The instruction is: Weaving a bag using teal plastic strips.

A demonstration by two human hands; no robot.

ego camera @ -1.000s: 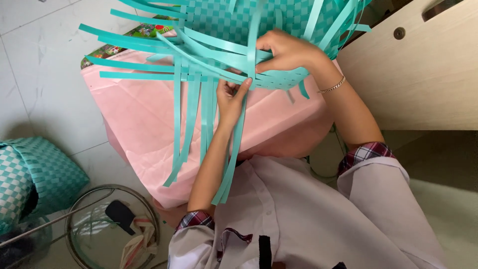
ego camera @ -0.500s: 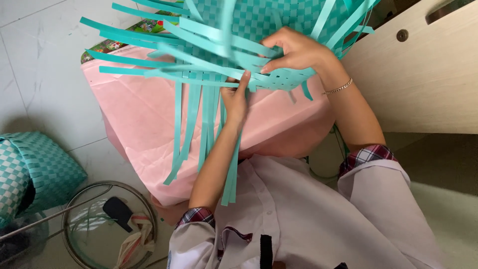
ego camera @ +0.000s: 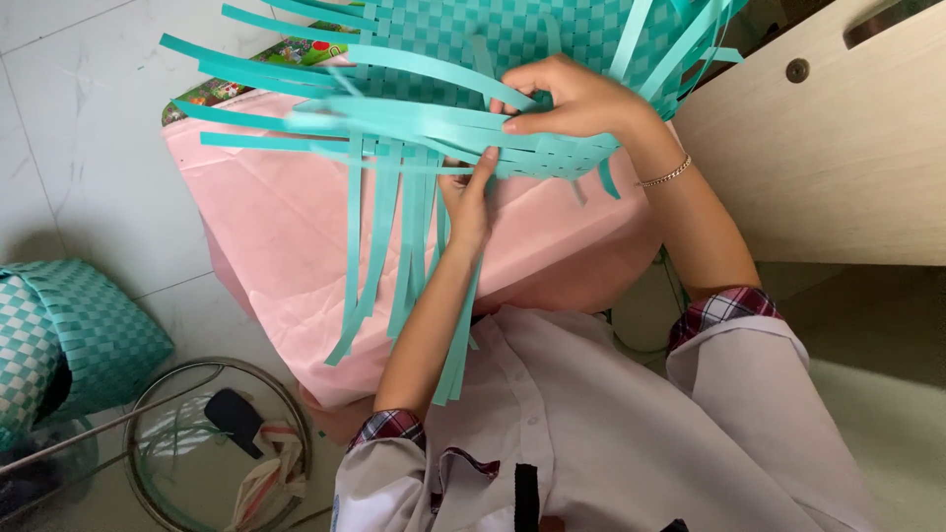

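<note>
A half-woven basket of teal plastic strips (ego camera: 493, 39) lies on a pink-covered table (ego camera: 286, 246), with loose strips (ego camera: 394, 236) hanging over the near edge and fanning left. My right hand (ego camera: 576, 99) presses down on the woven edge, thumb and fingers pinching horizontal strips. My left hand (ego camera: 468, 197) reaches up under the weave, fingertips gripping a vertical strip near the edge. Both hands are close together at the weave's rim.
A finished teal-and-white checked woven basket (ego camera: 59, 335) stands on the floor at left. A round glass-topped stand (ego camera: 212, 443) with cloth and a dark object sits below it. A pale wooden cabinet (ego camera: 838, 158) is at right. White floor tiles lie beyond.
The woven piece has shifted slightly and the strips spread differently. My left hand has moved up a little toward the weave edge; my right hand keeps its hold.
</note>
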